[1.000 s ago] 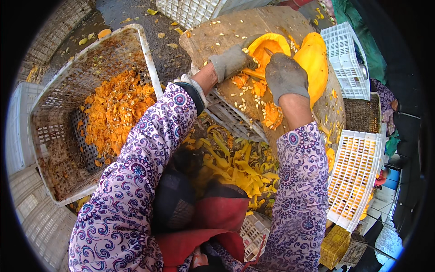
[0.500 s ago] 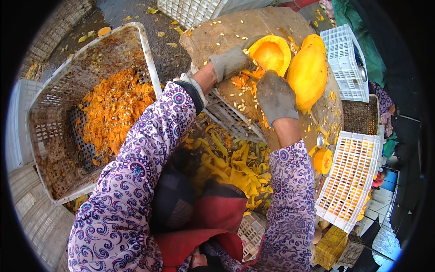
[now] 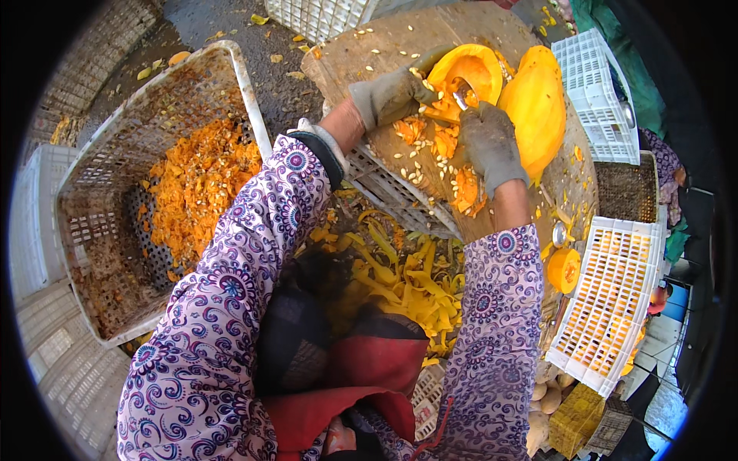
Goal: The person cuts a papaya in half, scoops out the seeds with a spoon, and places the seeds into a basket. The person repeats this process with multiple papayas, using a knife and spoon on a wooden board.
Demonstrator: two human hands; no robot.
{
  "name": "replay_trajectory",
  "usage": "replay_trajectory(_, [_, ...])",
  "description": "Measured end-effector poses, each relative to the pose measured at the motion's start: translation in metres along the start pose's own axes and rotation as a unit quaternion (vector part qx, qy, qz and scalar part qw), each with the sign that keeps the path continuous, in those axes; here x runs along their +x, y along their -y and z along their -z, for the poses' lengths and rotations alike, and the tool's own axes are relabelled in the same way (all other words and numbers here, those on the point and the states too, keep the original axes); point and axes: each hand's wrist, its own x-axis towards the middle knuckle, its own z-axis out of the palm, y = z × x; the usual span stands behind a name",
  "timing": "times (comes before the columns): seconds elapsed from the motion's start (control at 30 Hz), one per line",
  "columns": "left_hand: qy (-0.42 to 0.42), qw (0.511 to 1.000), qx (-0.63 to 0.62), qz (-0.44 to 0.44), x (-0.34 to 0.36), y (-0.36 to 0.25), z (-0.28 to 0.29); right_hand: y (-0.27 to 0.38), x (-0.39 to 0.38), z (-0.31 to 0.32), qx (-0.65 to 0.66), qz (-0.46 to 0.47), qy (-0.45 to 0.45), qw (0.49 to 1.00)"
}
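While the left hand (image 3: pixel 393 98) clasps one hollow pumpkin half (image 3: pixel 470 64), the right hand (image 3: pixel 492 142), wrapped around one tool (image 3: pixel 460 99) with a shiny tip, pokes into it. The inside looks mostly clean, with some mush (image 3: pixel 443 110) left low down. Three mush lumps (image 3: pixel 466 190) lie left of the right hand; one long pumpkin piece (image 3: pixel 536 111), its inside hidden, sits right.

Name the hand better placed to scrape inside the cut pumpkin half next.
Probably the right hand: it grips a metal tool pointing into the pumpkin half. The left hand is at the half's left side, apparently steadying it.
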Motion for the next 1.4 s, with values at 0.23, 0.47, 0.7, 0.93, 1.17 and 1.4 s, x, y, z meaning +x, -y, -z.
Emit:
replay_trajectory(0.23, [0.019, 0.949, -0.304, 0.087, -0.001, -0.005, 0.0, 0.003, -0.005, 0.002, -0.078, 0.041, -0.003, 0.996])
replay_trajectory(0.47, [0.0, 0.861, -0.482, 0.164, 0.012, -0.005, 0.005, 0.007, -0.009, 0.0, -0.087, 0.061, -0.008, 0.994])
replay_trajectory(0.7, [-0.089, 0.935, -0.286, 0.192, 0.009, -0.006, -0.009, 0.014, -0.014, -0.008, -0.117, 0.116, 0.0, 0.986])
replay_trajectory(0.93, [-0.127, 0.941, -0.247, 0.194, 0.009, 0.002, -0.005, 0.01, -0.022, -0.017, -0.218, 0.223, -0.053, 0.949])
replay_trajectory(1.17, [-0.141, 0.96, -0.184, 0.155, 0.009, 0.006, -0.005, 0.014, -0.038, -0.015, -0.301, 0.223, -0.048, 0.926])
replay_trajectory(1.4, [-0.152, 0.961, -0.19, 0.132, 0.01, 0.008, -0.006, -0.015, -0.063, -0.023, -0.236, 0.189, -0.046, 0.952])
